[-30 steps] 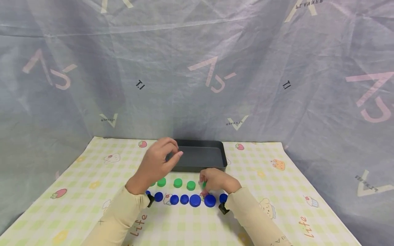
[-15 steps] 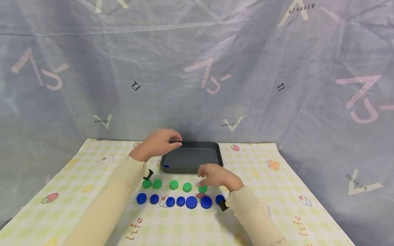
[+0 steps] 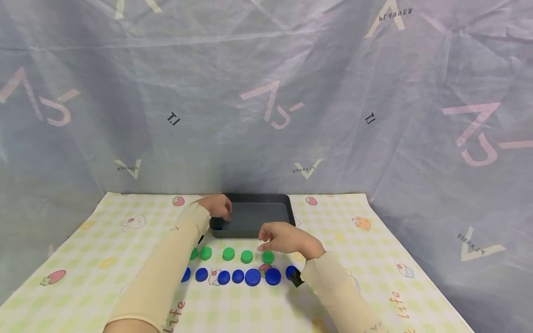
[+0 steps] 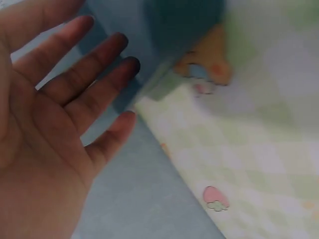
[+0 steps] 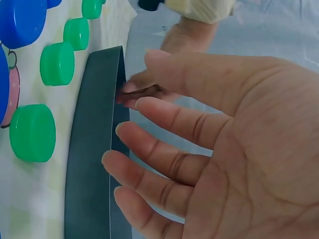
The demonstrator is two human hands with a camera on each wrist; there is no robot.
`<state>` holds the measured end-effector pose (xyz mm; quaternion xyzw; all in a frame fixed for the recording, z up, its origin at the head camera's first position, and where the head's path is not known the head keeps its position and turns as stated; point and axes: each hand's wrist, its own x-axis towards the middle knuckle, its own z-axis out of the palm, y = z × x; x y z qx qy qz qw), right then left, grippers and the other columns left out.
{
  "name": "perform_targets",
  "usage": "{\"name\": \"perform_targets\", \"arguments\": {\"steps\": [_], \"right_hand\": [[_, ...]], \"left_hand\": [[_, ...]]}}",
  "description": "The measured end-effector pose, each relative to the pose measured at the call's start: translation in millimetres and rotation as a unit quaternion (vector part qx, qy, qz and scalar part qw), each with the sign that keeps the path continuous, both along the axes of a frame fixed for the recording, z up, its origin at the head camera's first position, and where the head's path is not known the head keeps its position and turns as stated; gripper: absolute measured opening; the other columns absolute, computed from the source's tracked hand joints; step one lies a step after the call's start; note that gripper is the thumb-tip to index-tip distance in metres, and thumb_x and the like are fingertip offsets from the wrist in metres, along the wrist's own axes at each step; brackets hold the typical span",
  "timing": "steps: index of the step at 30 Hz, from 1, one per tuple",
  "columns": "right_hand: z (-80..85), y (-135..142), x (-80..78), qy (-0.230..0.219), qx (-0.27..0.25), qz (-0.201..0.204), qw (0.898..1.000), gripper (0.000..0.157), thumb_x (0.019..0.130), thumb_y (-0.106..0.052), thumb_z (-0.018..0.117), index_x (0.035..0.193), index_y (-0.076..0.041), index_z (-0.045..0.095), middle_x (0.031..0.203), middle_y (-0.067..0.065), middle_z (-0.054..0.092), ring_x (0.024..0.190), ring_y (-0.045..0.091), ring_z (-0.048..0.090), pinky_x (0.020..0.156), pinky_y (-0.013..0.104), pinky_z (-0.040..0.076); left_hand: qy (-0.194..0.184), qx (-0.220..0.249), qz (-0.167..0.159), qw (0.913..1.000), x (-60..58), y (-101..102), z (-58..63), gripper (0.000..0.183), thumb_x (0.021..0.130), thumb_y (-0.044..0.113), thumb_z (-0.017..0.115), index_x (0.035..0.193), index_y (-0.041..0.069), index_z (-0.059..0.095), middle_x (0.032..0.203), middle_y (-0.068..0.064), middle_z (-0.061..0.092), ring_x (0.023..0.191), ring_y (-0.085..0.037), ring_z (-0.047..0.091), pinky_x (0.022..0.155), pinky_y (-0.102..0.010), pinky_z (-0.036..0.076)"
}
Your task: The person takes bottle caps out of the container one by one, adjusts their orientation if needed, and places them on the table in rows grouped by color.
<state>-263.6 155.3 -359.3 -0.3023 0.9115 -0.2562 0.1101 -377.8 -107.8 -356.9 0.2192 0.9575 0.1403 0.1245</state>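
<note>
My left hand [image 3: 218, 206] reaches over the left side of a dark rectangular tray [image 3: 237, 234], fingers pointing down into it. Its fingers [image 4: 94, 69] are spread and loosely bent in the left wrist view, with nothing seen between them. A bit of blue [image 3: 219, 228] shows inside the tray's near left corner. My right hand [image 3: 287, 237] hovers near the tray's front wall, above a green bottle cap [image 3: 268, 257]. In the right wrist view the fingers of the right hand [image 5: 239, 149] are relaxed and hold nothing, beside the tray wall [image 5: 92, 139].
Several green caps [image 3: 228, 254] form a row in front of the tray. Nearer the person runs a row of several blue caps [image 3: 252, 277] of differing sizes. A checked cloth [image 3: 333, 286] covers the table, and a grey curtain [image 3: 266, 115] hangs behind it.
My left hand has moved from the tray's left rim down into it. The right hand has lifted away from the rightmost green cap, its fingers loosening. The head view has shifted slightly.
</note>
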Motion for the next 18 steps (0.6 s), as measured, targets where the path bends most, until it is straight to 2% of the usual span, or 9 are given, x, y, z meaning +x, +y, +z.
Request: {"name": "perform_targets", "arguments": {"steps": [3, 6, 13, 18], "right_hand": [[0.3, -1.0, 0.3, -0.007, -0.008, 0.004, 1.000, 0.021, 0.091, -0.030, 0.074, 0.103, -0.016, 0.066, 0.100, -0.005, 0.065, 0.093, 0.013, 0.060, 0.082, 0.034, 0.050], [-1.1, -2.1, 1.0, -0.014, -0.010, 0.007, 1.000, 0.019, 0.090, -0.029, 0.075, 0.103, -0.017, 0.066, 0.101, -0.003, 0.066, 0.091, 0.012, 0.060, 0.081, 0.033, 0.050], [-2.9, -4.5, 3.3, -0.031, -0.002, 0.009, 0.999, 0.023, 0.089, -0.029, 0.076, 0.106, -0.017, 0.066, 0.109, 0.003, 0.067, 0.092, 0.010, 0.060, 0.081, 0.031, 0.050], [-2.4, -5.7, 4.1, -0.034, -0.002, 0.011, 0.999, 0.026, 0.089, -0.028, 0.076, 0.108, -0.013, 0.067, 0.109, 0.003, 0.067, 0.092, 0.011, 0.060, 0.079, 0.031, 0.050]], "left_hand": [[-0.004, 0.000, -0.002, 1.0000, -2.0, -3.3, -12.0, 0.015, 0.076, 0.007, 0.074, 0.091, 0.009, 0.074, 0.088, 0.000, 0.068, 0.076, -0.017, 0.057, 0.070, -0.032, 0.050], [0.009, -0.015, -0.003, 0.9998, -1.9, -4.1, -19.7, 0.015, 0.077, 0.001, 0.070, 0.088, 0.009, 0.075, 0.085, 0.000, 0.068, 0.072, -0.016, 0.055, 0.065, -0.030, 0.048], [0.035, -0.062, 0.008, 0.9975, 2.2, 2.7, -26.6, 0.022, 0.091, 0.001, 0.059, 0.084, 0.016, 0.073, 0.083, 0.003, 0.066, 0.074, -0.017, 0.057, 0.072, -0.038, 0.048], [0.051, -0.067, 0.014, 0.9964, 1.1, 3.0, -31.7, 0.021, 0.094, 0.003, 0.059, 0.082, 0.014, 0.072, 0.079, 0.002, 0.064, 0.073, -0.019, 0.056, 0.073, -0.042, 0.047]]}}
